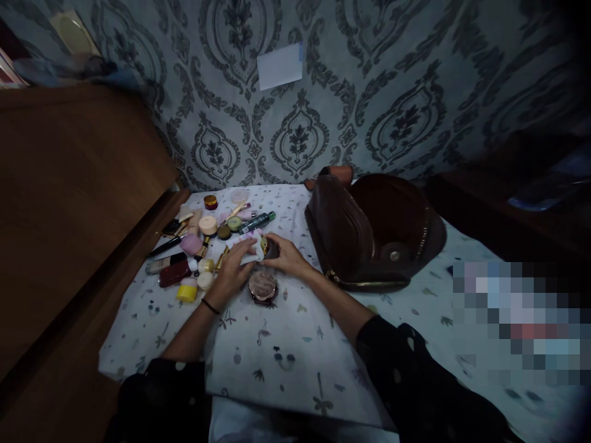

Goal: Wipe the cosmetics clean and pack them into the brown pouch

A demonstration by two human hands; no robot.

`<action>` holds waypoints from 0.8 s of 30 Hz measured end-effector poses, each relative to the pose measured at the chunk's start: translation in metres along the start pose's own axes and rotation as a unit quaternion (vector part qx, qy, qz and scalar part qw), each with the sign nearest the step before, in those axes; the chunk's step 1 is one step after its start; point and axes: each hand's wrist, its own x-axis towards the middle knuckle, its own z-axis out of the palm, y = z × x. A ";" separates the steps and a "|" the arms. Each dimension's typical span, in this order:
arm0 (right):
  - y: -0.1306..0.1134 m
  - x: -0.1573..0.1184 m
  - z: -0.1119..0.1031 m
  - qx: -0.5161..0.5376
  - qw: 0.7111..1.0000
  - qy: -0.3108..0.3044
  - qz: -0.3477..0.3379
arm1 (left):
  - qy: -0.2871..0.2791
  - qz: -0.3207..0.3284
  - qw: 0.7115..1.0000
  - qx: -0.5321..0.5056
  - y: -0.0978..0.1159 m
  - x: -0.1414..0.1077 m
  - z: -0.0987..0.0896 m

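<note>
My left hand (235,263) is closed around a white, crumpled-looking piece of cloth or tissue (252,251) with pink marks. Between the fingers of my right hand (287,255) is a small dark container with a gold band (271,248), pressed against the white piece. Both hands meet just above the patterned sheet (272,351). Right below them lies a round brownish compact (263,286). Close by on the left are a yellow-lidded jar (187,290), a dark red bottle (175,273) and several pale jars. The fingers hide part of both held things.
Several cosmetics, among them a dark green bottle (258,222) and a cream-lidded jar (207,225), crowd the left side. A brown leather bag (344,237) stands open on the right. Wooden furniture (78,203) borders the left, and a patterned wall (300,132) rises behind.
</note>
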 end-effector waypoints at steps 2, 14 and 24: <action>-0.001 -0.001 0.001 -0.009 1.000 0.001 -0.003 | -0.007 0.040 0.998 0.045 0.002 0.000 0.000; -0.005 -0.005 0.005 -0.104 0.993 0.011 -0.046 | 0.045 -0.012 0.979 0.197 0.016 0.009 0.007; -0.003 -0.005 0.004 -0.085 0.995 0.011 -0.043 | 0.066 -0.140 0.981 0.113 -0.005 0.012 0.006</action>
